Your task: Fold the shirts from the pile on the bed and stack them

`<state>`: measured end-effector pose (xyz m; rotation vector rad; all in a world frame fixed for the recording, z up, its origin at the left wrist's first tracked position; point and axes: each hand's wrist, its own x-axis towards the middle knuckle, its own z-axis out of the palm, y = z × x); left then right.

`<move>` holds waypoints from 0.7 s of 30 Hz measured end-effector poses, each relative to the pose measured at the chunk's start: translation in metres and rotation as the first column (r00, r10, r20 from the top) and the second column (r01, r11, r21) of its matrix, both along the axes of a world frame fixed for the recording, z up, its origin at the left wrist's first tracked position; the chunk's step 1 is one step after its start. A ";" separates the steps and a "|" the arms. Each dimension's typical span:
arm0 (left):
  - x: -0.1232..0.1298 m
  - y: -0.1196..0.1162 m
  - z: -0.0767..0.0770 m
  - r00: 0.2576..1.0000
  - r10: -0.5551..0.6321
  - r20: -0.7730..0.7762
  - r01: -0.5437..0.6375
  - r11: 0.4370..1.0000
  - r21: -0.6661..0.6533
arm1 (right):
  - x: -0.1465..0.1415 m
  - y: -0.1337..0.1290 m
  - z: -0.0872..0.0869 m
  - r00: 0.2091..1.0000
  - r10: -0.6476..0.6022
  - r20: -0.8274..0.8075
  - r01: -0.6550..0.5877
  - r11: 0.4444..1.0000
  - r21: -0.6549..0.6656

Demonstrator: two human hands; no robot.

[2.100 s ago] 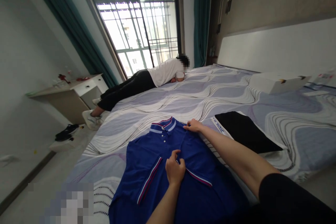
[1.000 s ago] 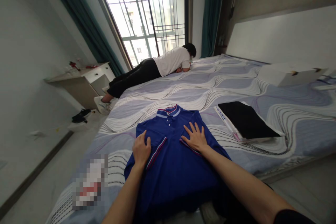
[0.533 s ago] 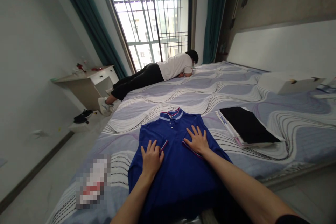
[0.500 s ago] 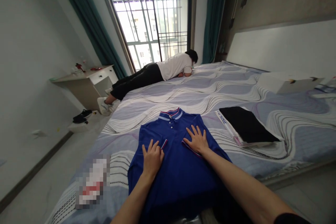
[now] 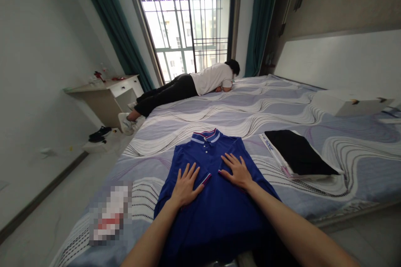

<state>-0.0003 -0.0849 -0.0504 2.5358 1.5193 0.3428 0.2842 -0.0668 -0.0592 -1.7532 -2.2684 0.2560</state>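
Note:
A blue polo shirt (image 5: pixel 216 212) lies on the bed, its striped collar pointing away from me and both sleeves folded inward over the front. My left hand (image 5: pixel 187 185) rests flat on the left sleeve with its fingers spread. On the right sleeve lies my right hand (image 5: pixel 237 171), palm down, fingers apart. The striped cuffs show between the two hands, near the shirt's middle. The lower end of the shirt is dark and partly hidden at the bottom edge of the view.
Right of the shirt lies a folded black cloth (image 5: pixel 300 152) on a white packet. A blurred-out item (image 5: pixel 111 215) sits at the bed's left edge. Across the far side of the bed (image 5: pixel 266 91) lies a person (image 5: pixel 209 78). A desk (image 5: pixel 103 91) stands at the left.
My left hand has shifted slightly right and its fingers have spread wider on the sleeve. The left cuff now lies closer to the shirt's middle. My right hand stays on its sleeve.

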 end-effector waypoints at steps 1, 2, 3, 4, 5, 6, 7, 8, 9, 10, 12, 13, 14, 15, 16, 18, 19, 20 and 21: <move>-0.002 0.001 -0.002 0.999 -0.009 -0.033 0.009 1.000 -0.007 | 0.001 -0.002 0.002 0.995 0.099 0.000 -0.099 0.995 0.000; -0.004 0.002 -0.004 0.998 -0.017 -0.058 0.017 1.000 -0.011 | 0.002 -0.003 0.005 0.984 0.178 0.006 -0.178 0.984 -0.013; -0.007 0.003 -0.005 0.997 -0.019 -0.073 0.018 1.000 -0.012 | 0.002 -0.003 0.006 0.974 0.226 0.018 -0.225 0.974 -0.034; -0.009 0.005 -0.006 0.997 -0.011 -0.081 0.010 1.000 -0.013 | 0.001 -0.002 0.007 0.969 0.245 0.030 -0.242 0.968 -0.059; -0.012 0.008 -0.006 0.996 0.008 -0.087 -0.009 1.000 -0.017 | 0.000 -0.001 0.008 0.969 0.242 0.042 -0.238 0.968 -0.082; -0.016 0.012 -0.006 0.995 0.041 -0.094 -0.043 0.999 -0.020 | -0.001 0.001 0.008 0.972 0.231 0.050 -0.225 0.969 -0.100; -0.019 0.016 -0.007 0.991 0.087 -0.103 -0.090 0.996 -0.021 | -0.002 0.004 0.007 0.973 0.223 0.052 -0.216 0.970 -0.114; -0.023 0.022 -0.007 0.984 0.141 -0.113 -0.144 0.989 -0.022 | -0.003 0.007 0.006 0.975 0.217 0.050 -0.210 0.970 -0.124; -0.026 0.028 -0.008 0.973 0.197 -0.123 -0.201 0.979 -0.024 | -0.002 0.011 0.005 0.977 0.208 0.047 -0.201 0.971 -0.132; -0.029 0.035 -0.009 0.959 0.249 -0.133 -0.254 0.967 -0.027 | -0.001 0.015 0.004 0.981 0.186 0.045 -0.179 0.974 -0.139; -0.033 0.047 -0.011 0.935 0.326 -0.141 -0.333 0.942 -0.031 | 0.002 0.026 0.002 0.993 0.106 0.061 -0.096 0.985 -0.144; -0.034 0.052 -0.012 0.926 0.351 -0.138 -0.358 0.933 -0.032 | 0.004 0.032 0.002 0.995 0.057 0.078 -0.046 0.989 -0.142; -0.035 0.057 -0.012 0.919 0.373 -0.130 -0.380 0.925 -0.029 | 0.006 0.038 0.001 0.995 0.012 0.098 0.001 0.990 -0.138; -0.035 0.060 -0.013 0.911 0.394 -0.120 -0.400 0.916 -0.027 | 0.007 0.044 0.000 0.993 -0.022 0.116 0.038 0.991 -0.131; -0.034 0.064 -0.013 0.904 0.414 -0.105 -0.419 0.908 -0.025 | 0.007 0.050 -0.001 0.990 -0.049 0.129 0.065 0.990 -0.123; -0.032 0.071 -0.012 0.881 0.471 -0.052 -0.472 0.882 -0.003 | 0.006 0.062 -0.004 0.987 -0.082 0.140 0.098 0.989 -0.114; -0.031 0.075 -0.012 0.853 0.522 -0.005 -0.522 0.853 0.027 | 0.005 0.067 -0.005 0.986 -0.095 0.140 0.111 0.988 -0.110; -0.029 0.080 -0.012 0.809 0.585 0.051 -0.587 0.807 0.064 | 0.004 0.071 -0.007 0.985 -0.105 0.140 0.120 0.987 -0.107; -0.028 0.084 -0.012 0.754 0.648 0.109 -0.657 0.748 0.097 | 0.003 0.075 -0.008 0.984 -0.114 0.138 0.128 0.986 -0.104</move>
